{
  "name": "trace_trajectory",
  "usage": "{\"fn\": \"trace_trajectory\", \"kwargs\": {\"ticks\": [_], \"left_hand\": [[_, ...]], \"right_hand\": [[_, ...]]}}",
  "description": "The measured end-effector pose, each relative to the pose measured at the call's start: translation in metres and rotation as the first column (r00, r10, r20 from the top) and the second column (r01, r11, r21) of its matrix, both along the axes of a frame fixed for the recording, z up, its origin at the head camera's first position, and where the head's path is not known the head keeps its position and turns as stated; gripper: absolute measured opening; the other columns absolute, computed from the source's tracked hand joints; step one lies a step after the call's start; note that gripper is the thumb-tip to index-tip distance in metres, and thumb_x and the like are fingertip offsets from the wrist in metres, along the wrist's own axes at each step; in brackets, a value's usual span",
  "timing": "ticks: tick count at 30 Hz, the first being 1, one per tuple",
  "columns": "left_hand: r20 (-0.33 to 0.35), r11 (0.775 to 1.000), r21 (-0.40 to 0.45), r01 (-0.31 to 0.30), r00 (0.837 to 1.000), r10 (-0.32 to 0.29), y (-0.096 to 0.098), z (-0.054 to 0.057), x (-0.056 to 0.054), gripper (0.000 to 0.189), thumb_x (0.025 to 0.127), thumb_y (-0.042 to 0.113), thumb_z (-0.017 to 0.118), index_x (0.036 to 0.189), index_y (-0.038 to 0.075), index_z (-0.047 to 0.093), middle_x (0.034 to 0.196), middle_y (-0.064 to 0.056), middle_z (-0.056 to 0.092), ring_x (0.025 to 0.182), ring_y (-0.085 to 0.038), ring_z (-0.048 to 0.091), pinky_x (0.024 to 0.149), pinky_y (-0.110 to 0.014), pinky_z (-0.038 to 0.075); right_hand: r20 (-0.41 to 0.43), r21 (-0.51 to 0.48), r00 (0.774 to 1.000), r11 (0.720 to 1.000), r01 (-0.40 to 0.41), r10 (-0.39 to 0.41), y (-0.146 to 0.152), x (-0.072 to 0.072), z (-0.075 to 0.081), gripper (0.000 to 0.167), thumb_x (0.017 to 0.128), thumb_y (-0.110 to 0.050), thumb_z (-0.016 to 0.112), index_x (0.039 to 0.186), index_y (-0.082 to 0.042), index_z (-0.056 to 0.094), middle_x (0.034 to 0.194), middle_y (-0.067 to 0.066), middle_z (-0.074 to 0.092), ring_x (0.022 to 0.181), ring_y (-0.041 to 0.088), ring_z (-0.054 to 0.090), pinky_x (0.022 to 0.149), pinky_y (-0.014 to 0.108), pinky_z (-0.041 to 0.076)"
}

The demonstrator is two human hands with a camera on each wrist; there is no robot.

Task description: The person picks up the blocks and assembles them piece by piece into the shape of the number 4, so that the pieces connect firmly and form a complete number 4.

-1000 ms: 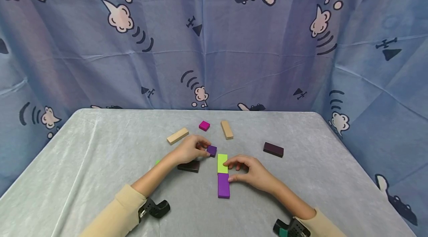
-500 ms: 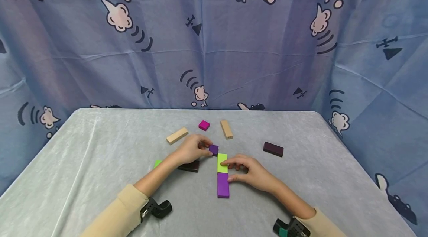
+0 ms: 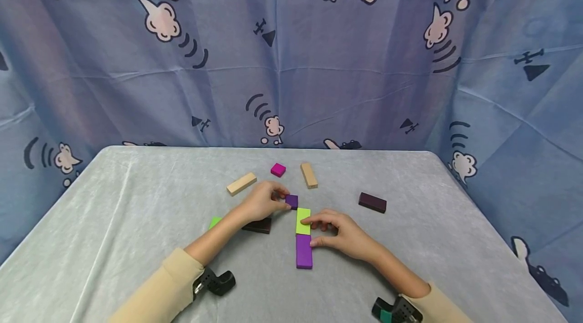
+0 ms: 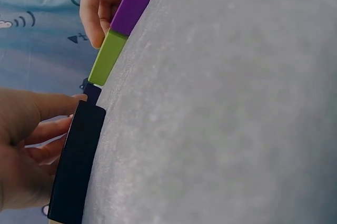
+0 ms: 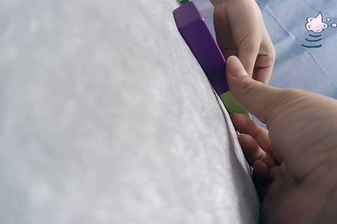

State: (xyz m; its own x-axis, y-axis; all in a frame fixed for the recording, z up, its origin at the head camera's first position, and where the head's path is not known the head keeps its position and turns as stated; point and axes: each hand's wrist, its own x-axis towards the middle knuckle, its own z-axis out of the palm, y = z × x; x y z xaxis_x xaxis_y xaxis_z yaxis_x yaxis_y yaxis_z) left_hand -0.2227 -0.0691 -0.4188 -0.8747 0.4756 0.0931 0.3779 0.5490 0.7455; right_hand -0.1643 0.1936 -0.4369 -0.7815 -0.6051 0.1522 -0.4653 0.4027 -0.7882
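Note:
With thumb and fingers, my left hand (image 3: pixel 262 203) pinches a small dark purple block (image 3: pixel 292 202) near the far end of a lime green block (image 3: pixel 302 220). In the left wrist view, that dark purple block (image 4: pixel 93 94) sits right by the lime block's end. A longer purple block (image 3: pixel 304 252) lies end to end with the lime one, on its near side. My right hand (image 3: pixel 341 234) rests along their right side, index fingertip on the lime block and thumb touching the purple block (image 5: pixel 202 45). Its other fingers bend loosely beneath.
Behind the hands on the grey cloth-covered table (image 3: pixel 150 211) lie a magenta block (image 3: pixel 278 169) and two light wooden blocks (image 3: pixel 242 184). One dark brown block (image 3: pixel 372 202) is at right; another (image 3: pixel 258 225) is partly under the left wrist, beside a green block (image 3: pixel 215 221).
My left hand has shifted slightly right with the dark purple block, bringing it closer in line with the lime block. The right index fingertip has slid a little further onto the lime block.

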Motion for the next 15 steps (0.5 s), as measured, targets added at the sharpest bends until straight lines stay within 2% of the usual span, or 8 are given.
{"fn": "trace_trajectory", "kwargs": {"ticks": [5,11,15], "left_hand": [[-0.002,1.000,-0.009,-0.009,1.000,0.009,0.0031,0.0007,-0.0012,0.030,0.089,0.010,0.084,0.115,-0.004,0.077,0.103,-0.012,0.075,0.088,-0.016,0.064,0.075,-0.025,0.053],[-0.006,1.000,-0.016,-0.009,1.000,0.009,0.0062,0.0021,-0.0015,0.030,0.089,0.011,0.085,0.114,-0.003,0.077,0.102,-0.012,0.075,0.087,-0.015,0.064,0.076,-0.025,0.053],[0.000,1.000,-0.015,-0.008,1.000,0.008,0.0071,0.0019,-0.0019,0.030,0.089,0.011,0.084,0.114,-0.003,0.077,0.102,-0.011,0.075,0.087,-0.015,0.065,0.076,-0.026,0.053]], "right_hand": [[0.001,0.010,1.000,1.000,0.001,-0.001,0.0001,0.0003,0.0007,0.041,0.091,-0.019,0.084,0.129,-0.007,0.074,0.110,0.006,0.068,0.092,0.013,0.057,0.082,0.027,0.050],[0.012,0.030,1.000,0.999,0.015,-0.015,0.0009,0.0005,0.0012,0.044,0.092,-0.021,0.083,0.132,-0.008,0.073,0.137,0.016,0.059,0.096,0.013,0.055,0.084,0.027,0.049],[0.015,0.041,1.000,0.999,0.023,-0.024,0.0009,0.0008,0.0014,0.045,0.092,-0.023,0.083,0.133,-0.009,0.073,0.147,0.021,0.055,0.096,0.012,0.055,0.085,0.027,0.049]]}}
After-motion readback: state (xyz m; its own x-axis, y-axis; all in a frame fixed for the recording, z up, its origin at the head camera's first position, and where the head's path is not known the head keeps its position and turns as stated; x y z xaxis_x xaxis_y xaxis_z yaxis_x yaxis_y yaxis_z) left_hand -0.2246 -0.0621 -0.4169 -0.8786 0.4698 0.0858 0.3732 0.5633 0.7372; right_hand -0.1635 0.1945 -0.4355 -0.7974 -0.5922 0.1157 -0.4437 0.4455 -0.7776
